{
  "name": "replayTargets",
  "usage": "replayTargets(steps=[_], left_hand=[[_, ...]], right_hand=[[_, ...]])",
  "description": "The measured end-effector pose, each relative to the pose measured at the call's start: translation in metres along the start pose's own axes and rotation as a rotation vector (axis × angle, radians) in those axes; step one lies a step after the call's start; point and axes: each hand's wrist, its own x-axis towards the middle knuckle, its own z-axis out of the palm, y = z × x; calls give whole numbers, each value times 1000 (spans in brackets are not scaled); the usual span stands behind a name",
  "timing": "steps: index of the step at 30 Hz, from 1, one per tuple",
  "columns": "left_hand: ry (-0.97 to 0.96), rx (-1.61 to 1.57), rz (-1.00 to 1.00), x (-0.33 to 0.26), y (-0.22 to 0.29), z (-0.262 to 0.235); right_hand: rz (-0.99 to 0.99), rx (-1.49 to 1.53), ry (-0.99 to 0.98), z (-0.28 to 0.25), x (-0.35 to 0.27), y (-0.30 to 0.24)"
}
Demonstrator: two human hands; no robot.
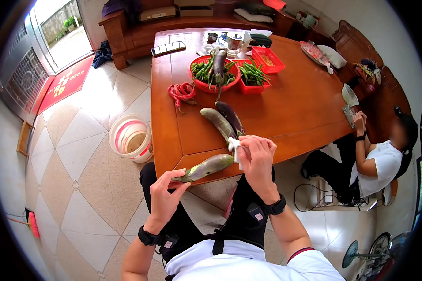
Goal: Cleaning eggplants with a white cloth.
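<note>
i'm seeing the left hand (166, 191) pinching an eggplant (207, 167) over the table (286, 114)'s near edge | right hand (256, 158) clutching white cloth (234, 144) there | slackening pinch, smooth skin: eggplant could be slipping off

The red doormat (68, 86) bears lettering (61, 88), apparently yellow.

gap between left hand (168, 189) and right hand (254, 157) bridged by the held eggplant (207, 168). ahead of right hand: pale eggplant (217, 122) and dark eggplant (232, 118) in the way, round red basket (209, 87) beyond. wide lane over the table (295, 98) to the right, toward the seated person (377, 164). left strip passable until the red peppers (180, 93). bucket (140, 153) stands off left edge.
</note>
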Motion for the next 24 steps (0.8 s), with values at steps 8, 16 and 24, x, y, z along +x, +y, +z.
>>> replayTargets(steps=[8,16,24], left_hand=[[15,97,166,-5,-5,8],[32,127,241,-7,-10,8],[-19,28,57,-10,-10,10]], right_hand=[[-207,139,-141,37,-24,-57],[-55,57,-124,11,-28,-10],[-1,95,-59,1,-18,-18]])
